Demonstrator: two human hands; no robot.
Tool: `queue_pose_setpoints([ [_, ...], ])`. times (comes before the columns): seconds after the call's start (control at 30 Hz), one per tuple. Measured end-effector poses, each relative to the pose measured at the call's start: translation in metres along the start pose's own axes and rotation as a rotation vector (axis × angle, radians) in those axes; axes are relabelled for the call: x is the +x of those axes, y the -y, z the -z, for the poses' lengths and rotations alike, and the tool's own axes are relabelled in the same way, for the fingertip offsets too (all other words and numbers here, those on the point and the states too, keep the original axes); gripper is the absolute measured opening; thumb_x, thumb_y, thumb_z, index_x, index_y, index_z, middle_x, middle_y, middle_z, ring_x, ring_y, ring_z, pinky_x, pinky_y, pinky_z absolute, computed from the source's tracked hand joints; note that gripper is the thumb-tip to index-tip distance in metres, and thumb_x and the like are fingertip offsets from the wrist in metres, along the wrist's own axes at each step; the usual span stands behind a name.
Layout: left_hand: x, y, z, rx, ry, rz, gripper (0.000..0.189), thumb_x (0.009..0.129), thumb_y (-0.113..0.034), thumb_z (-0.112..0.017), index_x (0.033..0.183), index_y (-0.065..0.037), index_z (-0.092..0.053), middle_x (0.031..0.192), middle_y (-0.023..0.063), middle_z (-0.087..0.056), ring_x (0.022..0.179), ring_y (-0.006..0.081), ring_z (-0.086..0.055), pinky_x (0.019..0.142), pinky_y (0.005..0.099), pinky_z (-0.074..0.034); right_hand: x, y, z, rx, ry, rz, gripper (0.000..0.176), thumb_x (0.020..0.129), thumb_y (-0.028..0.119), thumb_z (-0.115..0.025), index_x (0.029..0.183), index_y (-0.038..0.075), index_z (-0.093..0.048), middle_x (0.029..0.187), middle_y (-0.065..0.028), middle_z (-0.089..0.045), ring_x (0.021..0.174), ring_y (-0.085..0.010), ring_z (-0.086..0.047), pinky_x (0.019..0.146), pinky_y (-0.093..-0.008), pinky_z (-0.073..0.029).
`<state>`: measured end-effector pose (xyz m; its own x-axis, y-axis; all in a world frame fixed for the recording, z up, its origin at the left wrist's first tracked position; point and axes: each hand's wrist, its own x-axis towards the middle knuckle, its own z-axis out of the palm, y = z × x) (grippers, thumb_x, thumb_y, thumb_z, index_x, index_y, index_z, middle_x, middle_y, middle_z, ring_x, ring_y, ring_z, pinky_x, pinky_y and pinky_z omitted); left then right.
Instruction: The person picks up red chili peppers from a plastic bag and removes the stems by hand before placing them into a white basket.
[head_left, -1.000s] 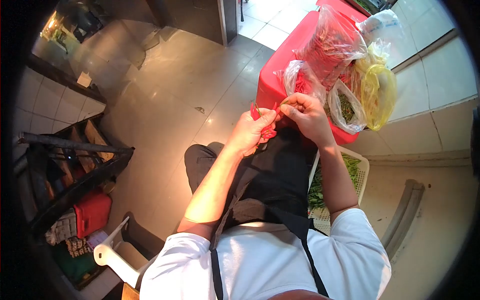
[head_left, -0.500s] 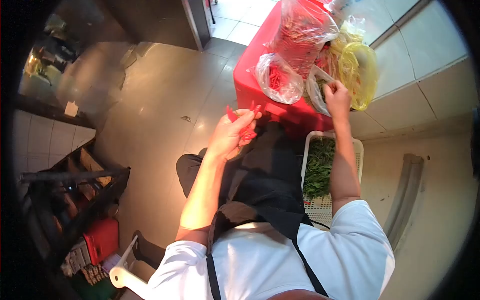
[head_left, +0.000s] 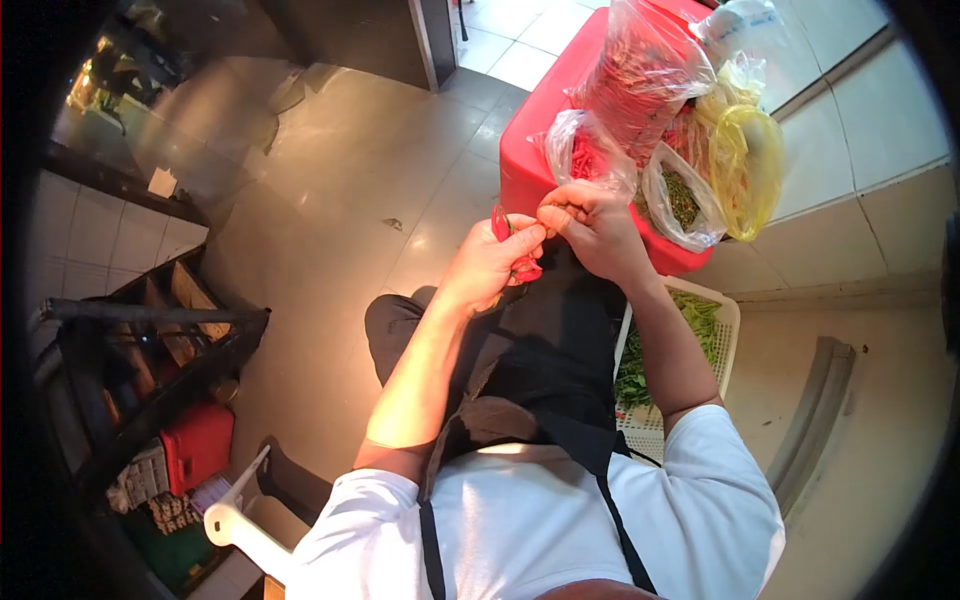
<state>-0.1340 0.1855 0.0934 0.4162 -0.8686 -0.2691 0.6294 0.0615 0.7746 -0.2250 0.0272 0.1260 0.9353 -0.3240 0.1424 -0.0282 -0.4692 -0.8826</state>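
Note:
Several red chili peppers (head_left: 526,269) are held in my left hand (head_left: 482,264), their tips poking out above and below the fingers. My right hand (head_left: 603,238) is closed in a pinch against the left fingertips; what lies between its fingers is too small to make out. Just beyond the hands, an open clear bag (head_left: 563,135) of red chilies rests on a red table (head_left: 522,145). Beside it, to the right, stands an open bag of small green bits (head_left: 683,200), probably stems.
A large clear bag (head_left: 648,80) of red chilies and a yellow bag (head_left: 752,165) stand further back, by the tiled wall. A white basket (head_left: 733,318) of leafy greens (head_left: 692,325) is right of my legs. At left are a dark rack (head_left: 150,315) and a white chair part (head_left: 228,522).
My right hand has come away from the bag of green bits and moved left to meet my left hand. The view has shifted slightly, and the bag's contents now show.

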Motion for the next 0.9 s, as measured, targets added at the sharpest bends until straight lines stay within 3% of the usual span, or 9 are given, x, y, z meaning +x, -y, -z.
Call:
queue_pose_setpoints([
  [0.2, -0.003, -0.002, 0.006, 0.035, -0.056, -0.035, 0.019, 0.093, -0.021, -0.065, 0.099, -0.004, -0.063, 0.075, 0.0013, -0.060, 0.055, 0.0062, -0.050, 0.047, 0.0209, -0.038, 0.004, 0.008, -0.015, 0.366, -0.292, -0.012, 0.007, 0.085, 0.007, -0.069, 0.088, 0.001, -0.068, 0.082, -0.0058, -0.064, 0.071, -0.0096, -0.059, 0.063, -0.0234, -0.046],
  [0.23, -0.003, 0.000, 0.008, 0.049, -0.062, -0.033, 0.019, 0.093, -0.021, -0.065, 0.100, -0.004, -0.063, 0.077, 0.0016, -0.060, 0.056, 0.0066, -0.051, 0.047, 0.0205, -0.039, 0.006, 0.014, -0.009, 0.354, -0.379, -0.012, 0.007, 0.083, 0.006, -0.070, 0.089, 0.003, -0.069, 0.085, -0.0079, -0.066, 0.074, -0.0153, -0.062, 0.067, -0.0266, -0.049],
  [0.33, -0.003, -0.002, 0.008, -0.157, -0.092, -0.008, 0.020, 0.096, -0.022, -0.061, 0.102, -0.003, -0.062, 0.078, 0.0026, -0.062, 0.057, 0.0063, -0.052, 0.047, 0.0204, -0.039, 0.010, 0.009, -0.011, -0.225, -0.627, 0.441, 0.008, 0.081, 0.004, -0.070, 0.089, 0.004, -0.069, 0.087, -0.0109, -0.067, 0.076, -0.0204, -0.063, 0.067, -0.0306, -0.049],
  [0.37, -0.001, 0.000, 0.006, -0.235, -0.106, -0.046, 0.019, 0.096, -0.022, -0.060, 0.100, -0.004, -0.062, 0.077, 0.0024, -0.061, 0.055, 0.0061, -0.051, 0.045, 0.0203, -0.038, 0.007, -0.005, -0.022, -0.180, -0.585, 0.502, 0.013, 0.078, 0.002, -0.070, 0.090, 0.004, -0.070, 0.086, -0.0118, -0.066, 0.075, -0.0255, -0.061, 0.067, -0.0342, -0.049],
  [0.43, 0.006, 0.004, 0.002, -0.393, -0.129, -0.126, 0.018, 0.096, -0.023, -0.059, 0.098, -0.005, -0.061, 0.074, 0.0019, -0.060, 0.051, 0.0055, -0.047, 0.041, 0.0199, -0.036, -0.005, 0.004, -0.040, -0.321, -0.516, 0.519, 0.015, 0.077, 0.002, -0.070, 0.092, 0.004, -0.070, 0.084, -0.0104, -0.064, 0.075, -0.0256, -0.060, 0.066, -0.0349, -0.048],
  [0.63, 0.003, 0.004, 0.002, -0.372, -0.265, -0.138, 0.016, 0.096, -0.022, -0.059, 0.096, -0.005, -0.059, 0.075, 0.0014, -0.059, 0.053, 0.0059, -0.050, 0.044, 0.0199, -0.039, -0.009, -0.001, -0.054, -0.398, -0.346, 0.571, 0.023, 0.077, 0.000, -0.068, 0.100, 0.003, -0.068, 0.088, -0.0082, -0.059, 0.077, -0.0237, -0.056, 0.067, -0.0339, -0.046],
  [0.73, 0.000, -0.002, 0.001, -0.366, -0.313, -0.139, 0.016, 0.096, -0.021, -0.061, 0.098, -0.005, -0.060, 0.075, 0.0008, -0.059, 0.055, 0.0063, -0.051, 0.046, 0.0195, -0.040, -0.012, 0.001, -0.050, -0.313, -0.254, 0.516, 0.020, 0.083, 0.004, -0.066, 0.103, 0.002, -0.067, 0.088, -0.0081, -0.059, 0.076, -0.0201, -0.058, 0.066, -0.0306, -0.046],
  [0.87, -0.002, 0.001, 0.013, -0.243, -0.199, -0.127, 0.017, 0.094, -0.020, -0.063, 0.099, -0.004, -0.061, 0.076, 0.0011, -0.061, 0.057, 0.0068, -0.052, 0.048, 0.0191, -0.041, -0.012, -0.009, -0.049, 0.247, -0.351, 0.082, 0.014, 0.090, 0.009, -0.063, 0.101, 0.000, -0.065, 0.081, -0.0053, -0.062, 0.072, -0.0101, -0.059, 0.064, -0.0238, -0.046],
  [0.9, -0.004, -0.002, 0.009, -0.185, -0.206, -0.121, 0.017, 0.093, -0.020, -0.064, 0.099, -0.004, -0.062, 0.076, 0.0010, -0.061, 0.057, 0.0068, -0.052, 0.049, 0.0192, -0.042, -0.008, -0.002, -0.041, 0.370, -0.273, 0.014, 0.014, 0.089, 0.010, -0.065, 0.099, 0.000, -0.064, 0.078, -0.0043, -0.062, 0.072, -0.0087, -0.058, 0.064, -0.0233, -0.046],
])
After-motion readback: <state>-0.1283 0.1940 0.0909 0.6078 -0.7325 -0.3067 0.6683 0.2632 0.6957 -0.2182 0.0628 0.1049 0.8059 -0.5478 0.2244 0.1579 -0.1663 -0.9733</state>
